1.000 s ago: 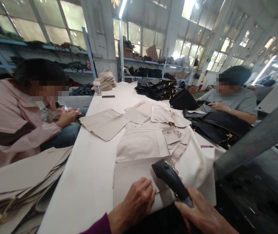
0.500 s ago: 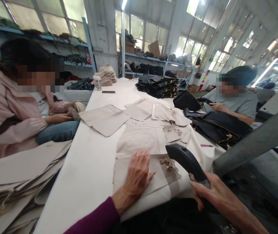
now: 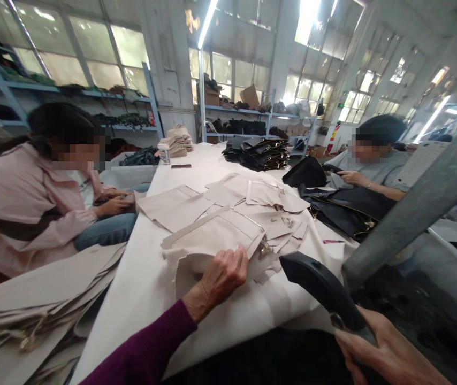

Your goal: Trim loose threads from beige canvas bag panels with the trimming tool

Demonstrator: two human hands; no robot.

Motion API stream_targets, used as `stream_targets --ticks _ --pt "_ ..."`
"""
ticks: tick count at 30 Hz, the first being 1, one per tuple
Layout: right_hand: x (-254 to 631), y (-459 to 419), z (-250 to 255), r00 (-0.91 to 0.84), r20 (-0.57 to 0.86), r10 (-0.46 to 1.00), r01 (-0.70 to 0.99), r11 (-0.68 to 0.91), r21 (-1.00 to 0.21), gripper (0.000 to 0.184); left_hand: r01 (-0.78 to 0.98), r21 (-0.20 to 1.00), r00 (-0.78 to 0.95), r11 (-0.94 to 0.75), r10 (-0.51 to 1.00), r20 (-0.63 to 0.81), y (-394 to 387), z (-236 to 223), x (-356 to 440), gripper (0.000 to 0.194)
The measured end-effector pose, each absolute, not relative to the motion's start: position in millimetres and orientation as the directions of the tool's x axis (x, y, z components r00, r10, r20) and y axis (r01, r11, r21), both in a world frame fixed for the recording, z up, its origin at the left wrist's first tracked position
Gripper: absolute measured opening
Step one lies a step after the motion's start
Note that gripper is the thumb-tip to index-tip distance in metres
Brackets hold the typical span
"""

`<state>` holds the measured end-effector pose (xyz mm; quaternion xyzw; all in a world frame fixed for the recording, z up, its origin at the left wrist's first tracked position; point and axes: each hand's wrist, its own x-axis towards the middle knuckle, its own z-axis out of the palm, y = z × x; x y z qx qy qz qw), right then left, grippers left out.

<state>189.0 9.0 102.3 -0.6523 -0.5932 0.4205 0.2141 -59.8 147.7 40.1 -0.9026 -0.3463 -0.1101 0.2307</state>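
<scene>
My left hand [image 3: 221, 277], in a purple sleeve, is closed on the near edge of a beige fabric panel [image 3: 212, 238] and lifts it off the white table [image 3: 148, 278]. A small gold metal clasp [image 3: 266, 248] hangs at the panel's right edge. My right hand [image 3: 376, 353] grips the handle of a black hand tool [image 3: 320, 291] at the table's near right edge, its head pointing up and left toward the panel. More beige pieces [image 3: 180, 206] lie spread beyond.
A person in a pink jacket [image 3: 23, 203] sits at the left, a person in grey [image 3: 376, 166] at the right beside black bags [image 3: 344, 206]. A stack of black pieces [image 3: 263, 152] lies farther back. Beige panels [image 3: 31, 299] pile at the near left. A grey metal arm [image 3: 413, 208] slants at the right.
My left hand went from lying flat on the beige panel to gripping its edge and lifting it. My right hand with the black tool moved down and to the right.
</scene>
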Motion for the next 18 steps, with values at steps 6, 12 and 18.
stream_targets --ticks 6,12,18 --pt "196.6 -16.8 106.0 -0.049 -0.293 0.955 0.628 -0.198 -0.752 0.026 0.539 -0.443 0.842 -0.717 0.434 0.322 113.0 -12.8 -49.0 0.035" --pt "184.5 -27.1 93.9 -0.070 -0.333 0.940 0.636 -0.215 -0.741 0.015 0.574 -0.446 0.818 -0.686 0.460 0.345 103.7 -20.5 -43.5 0.034" --pt "154.3 -8.0 82.1 -0.102 -0.335 0.937 0.590 -0.214 -0.778 0.005 0.597 -0.441 0.800 -0.670 0.451 0.397 101.1 -20.1 -47.3 0.034"
